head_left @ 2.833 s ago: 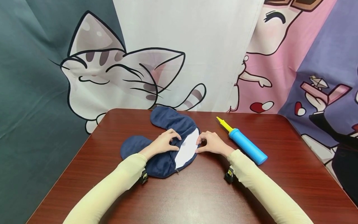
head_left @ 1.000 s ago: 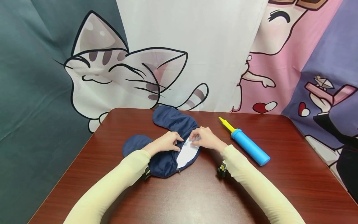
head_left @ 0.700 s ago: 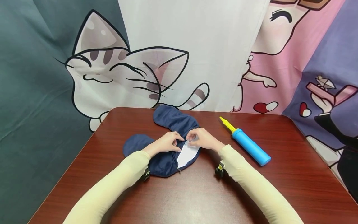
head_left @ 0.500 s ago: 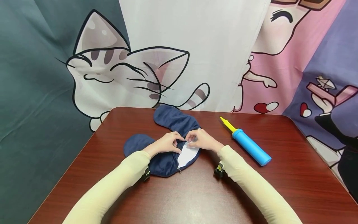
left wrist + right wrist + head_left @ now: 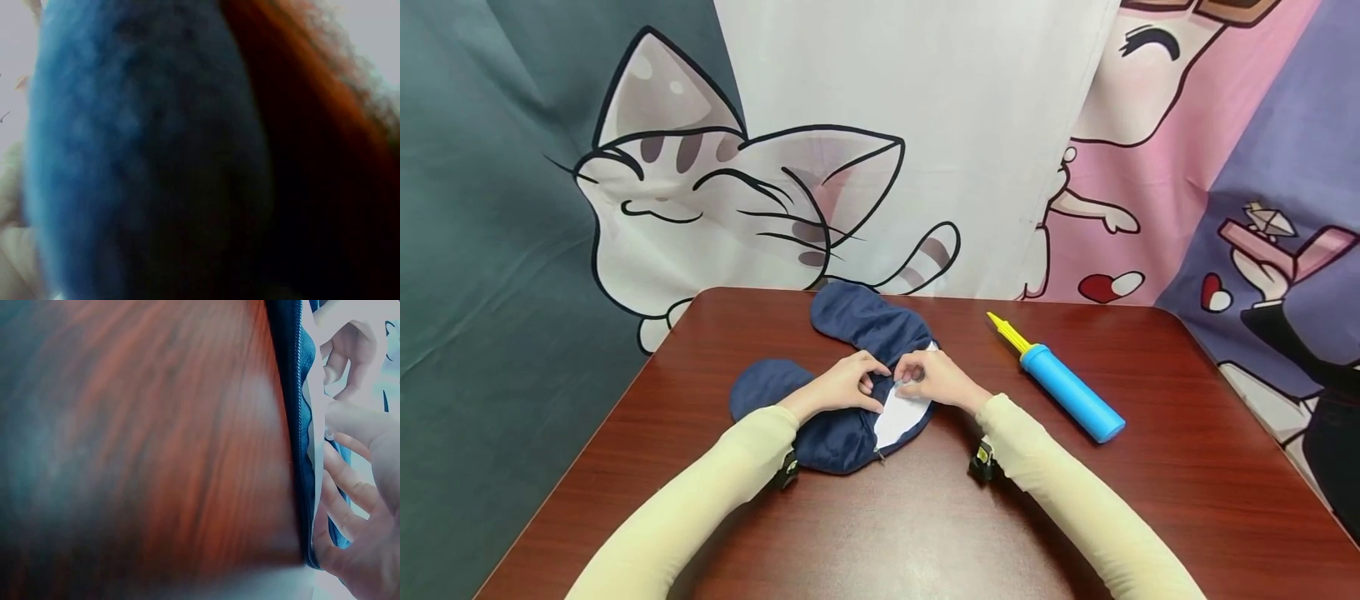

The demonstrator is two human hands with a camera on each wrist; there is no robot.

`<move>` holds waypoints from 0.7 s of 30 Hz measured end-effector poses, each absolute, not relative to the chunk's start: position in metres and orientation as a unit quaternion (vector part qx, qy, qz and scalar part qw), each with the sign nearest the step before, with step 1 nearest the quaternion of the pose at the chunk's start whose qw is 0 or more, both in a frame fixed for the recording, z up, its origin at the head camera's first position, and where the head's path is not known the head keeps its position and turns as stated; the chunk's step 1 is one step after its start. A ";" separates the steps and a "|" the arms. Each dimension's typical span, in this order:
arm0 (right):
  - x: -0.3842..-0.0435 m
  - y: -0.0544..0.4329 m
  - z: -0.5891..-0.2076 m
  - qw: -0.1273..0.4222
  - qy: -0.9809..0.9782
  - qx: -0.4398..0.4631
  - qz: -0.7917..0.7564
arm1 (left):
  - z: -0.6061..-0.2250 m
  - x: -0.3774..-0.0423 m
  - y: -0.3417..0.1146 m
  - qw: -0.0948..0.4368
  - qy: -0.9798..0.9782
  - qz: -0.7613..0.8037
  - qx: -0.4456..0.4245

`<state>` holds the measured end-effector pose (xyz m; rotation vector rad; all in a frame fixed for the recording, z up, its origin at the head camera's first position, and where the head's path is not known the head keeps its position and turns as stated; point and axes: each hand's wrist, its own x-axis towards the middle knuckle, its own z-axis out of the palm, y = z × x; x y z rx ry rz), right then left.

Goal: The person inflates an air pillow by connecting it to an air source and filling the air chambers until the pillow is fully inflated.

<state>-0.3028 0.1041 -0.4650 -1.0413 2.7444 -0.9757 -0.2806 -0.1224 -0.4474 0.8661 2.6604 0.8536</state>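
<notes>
A navy U-shaped neck pillow (image 5: 838,446) lies flat on the table, its zipped cover parted over a white inner liner (image 5: 893,421). My left hand (image 5: 838,387) grips the cover at the left edge of the opening, thumb and fingers curved on the fabric. Over the liner, my right hand (image 5: 936,379) pinches a small clear valve (image 5: 329,433), seen between thumb and fingers in the right wrist view. The zipper (image 5: 299,375) runs along the cover's edge there. In the left wrist view, blurred blue pillow fabric (image 5: 125,137) fills much of the frame.
A blue hand pump (image 5: 1071,392) with a yellow nozzle (image 5: 1007,332) lies on the brown wooden table (image 5: 880,533), right of the pillow. Behind the table hangs a cartoon-printed curtain (image 5: 985,100).
My right hand has moved left from the opening's right edge onto the liner, its fingers closing on the valve. My left hand stays at the cover's edge.
</notes>
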 end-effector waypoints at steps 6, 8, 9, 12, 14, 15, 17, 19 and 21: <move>-0.302 0.101 -0.465 0.018 0.885 -0.337 -0.321 | -0.446 -0.277 -0.123 0.122 0.901 0.308 0.280; -0.302 0.101 -0.465 0.020 0.882 -0.341 -0.323 | -0.446 -0.277 -0.123 0.126 0.900 0.314 0.275; -0.303 0.102 -0.465 0.021 0.879 -0.345 -0.327 | -0.446 -0.278 -0.123 0.126 0.900 0.316 0.272; -0.303 0.103 -0.465 0.032 0.873 -0.343 -0.346 | -0.448 -0.279 -0.123 0.126 0.901 0.318 0.268; -0.303 0.104 -0.465 0.041 0.870 -0.335 -0.360 | -0.449 -0.279 -0.122 0.125 0.901 0.316 0.270; -0.303 0.105 -0.465 0.044 0.868 -0.332 -0.367 | -0.449 -0.279 -0.122 0.125 0.901 0.315 0.271; -0.303 0.107 -0.465 0.048 0.867 -0.327 -0.374 | -0.449 -0.280 -0.121 0.125 0.900 0.315 0.273; -0.302 0.108 -0.464 0.049 0.864 -0.330 -0.378 | -0.449 -0.280 -0.121 0.125 0.901 0.315 0.272; -0.302 0.109 -0.464 0.047 0.859 -0.338 -0.381 | -0.450 -0.280 -0.121 0.125 0.901 0.315 0.269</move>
